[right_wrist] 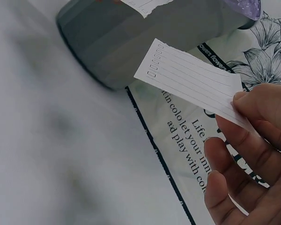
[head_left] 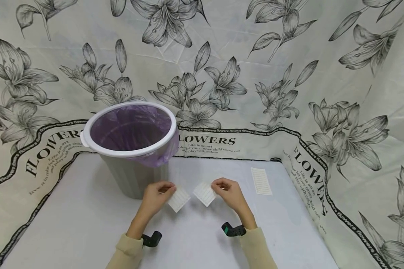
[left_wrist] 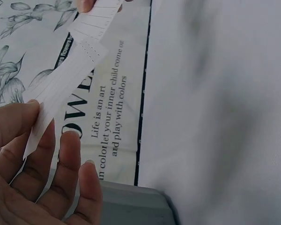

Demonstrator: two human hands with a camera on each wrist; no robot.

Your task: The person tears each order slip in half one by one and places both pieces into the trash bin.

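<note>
My left hand point(head_left: 156, 197) pinches a torn piece of lined paper point(head_left: 179, 198) between thumb and forefinger. Opposite it, my right hand point(head_left: 231, 193) pinches a second lined piece point(head_left: 205, 194) the same way. In the right wrist view that piece point(right_wrist: 192, 79) has a row of small checkboxes at one end and a ragged long edge. The two pieces are apart in the head view, both held over the white table. From the left wrist, the near piece point(left_wrist: 61, 86) overlaps the other one point(left_wrist: 96, 21). The remaining fingers of both hands are loosely bent.
A grey bin point(head_left: 134, 179) with a white rim point(head_left: 131, 151) and a purple liner point(head_left: 155, 158) stands left of centre, just behind my left hand. A whole lined sheet point(head_left: 262, 181) lies on the table at the right. Flower-printed cloth point(head_left: 208, 86) hangs behind and along both sides.
</note>
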